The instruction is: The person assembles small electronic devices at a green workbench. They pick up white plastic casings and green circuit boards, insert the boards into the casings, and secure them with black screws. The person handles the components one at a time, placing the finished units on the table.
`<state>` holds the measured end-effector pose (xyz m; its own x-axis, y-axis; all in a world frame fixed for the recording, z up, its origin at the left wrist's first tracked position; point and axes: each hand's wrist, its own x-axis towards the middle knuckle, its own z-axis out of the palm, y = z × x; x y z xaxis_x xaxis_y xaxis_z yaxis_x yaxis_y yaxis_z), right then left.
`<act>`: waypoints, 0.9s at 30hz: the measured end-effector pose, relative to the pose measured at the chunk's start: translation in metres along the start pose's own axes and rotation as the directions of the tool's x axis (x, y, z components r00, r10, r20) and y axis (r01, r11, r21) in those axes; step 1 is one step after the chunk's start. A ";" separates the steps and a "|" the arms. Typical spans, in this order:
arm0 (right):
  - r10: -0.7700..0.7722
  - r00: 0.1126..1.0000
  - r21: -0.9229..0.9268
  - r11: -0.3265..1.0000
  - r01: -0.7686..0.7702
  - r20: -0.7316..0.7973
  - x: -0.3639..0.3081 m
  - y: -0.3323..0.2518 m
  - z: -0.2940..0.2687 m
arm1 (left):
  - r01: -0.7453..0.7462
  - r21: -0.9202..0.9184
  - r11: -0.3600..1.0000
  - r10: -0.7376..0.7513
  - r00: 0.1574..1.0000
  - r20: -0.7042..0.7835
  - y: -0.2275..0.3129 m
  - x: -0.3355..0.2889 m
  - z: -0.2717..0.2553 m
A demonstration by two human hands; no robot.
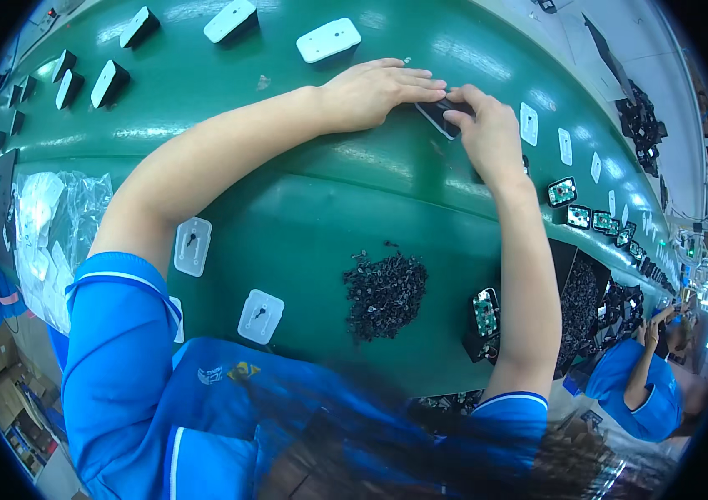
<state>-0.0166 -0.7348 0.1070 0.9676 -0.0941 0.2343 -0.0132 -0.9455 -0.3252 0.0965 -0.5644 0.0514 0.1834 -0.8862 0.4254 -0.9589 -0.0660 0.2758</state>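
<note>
Beyond the belt's middle seam, a small black box with a pale rim (pixel 440 119) sits tilted between my two hands. My left hand (pixel 379 92) reaches across with its fingers stretched out, their tips against the box's far edge; its thumb is hidden. At the box's right side, my right hand (pixel 487 125) has its thumb and fingers bent around the edge, gripping it. Nearest to my right hand lies a white cover plate (pixel 529 124). Farther left, a white-topped box (pixel 328 40) stands on the green belt (pixel 304 217).
A heap of small black parts (pixel 386 296) lies near me. White covers (pixel 261 317) with black pieces lie left of it. Black boxes with green circuit boards (pixel 562 192) line the right. A clear plastic bag (pixel 58 242) lies left. A co-worker (pixel 637 387) works at right.
</note>
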 end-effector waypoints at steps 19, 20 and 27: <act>-0.232 0.953 -0.274 0.946 0.174 -0.196 -0.021 -0.007 0.027 | -0.005 0.062 0.998 0.005 1.000 0.000 0.003 -0.009 -0.003; -0.237 0.951 -0.299 0.939 0.171 -0.199 -0.021 -0.008 0.028 | -0.011 0.072 0.997 0.012 1.000 -0.004 0.003 -0.009 -0.003; -0.185 0.960 -0.282 0.952 0.121 -0.211 -0.020 -0.011 0.029 | -0.039 0.203 0.979 0.038 0.999 0.009 -0.003 -0.008 -0.002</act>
<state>-0.0284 -0.7134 0.0795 0.8783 0.0186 0.4778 0.0334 -0.9992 -0.0225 0.0980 -0.5559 0.0486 0.1450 -0.8921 0.4279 -0.9893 -0.1230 0.0788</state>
